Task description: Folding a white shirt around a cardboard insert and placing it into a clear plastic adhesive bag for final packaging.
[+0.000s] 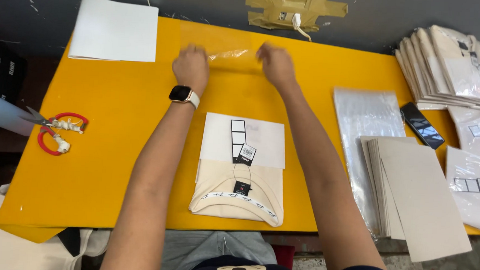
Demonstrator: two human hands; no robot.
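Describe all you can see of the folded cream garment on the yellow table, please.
The folded cream garment lies flat near the table's front edge, between the person's forearms, collar end toward the person. It looks like soft knit cloth, with a rounded neckline edged by a white band bearing dark marks. A small dark label sits at the collar, and a hang tag on a thin string lies over a white sheet covering its far part. Neither hand touches it.
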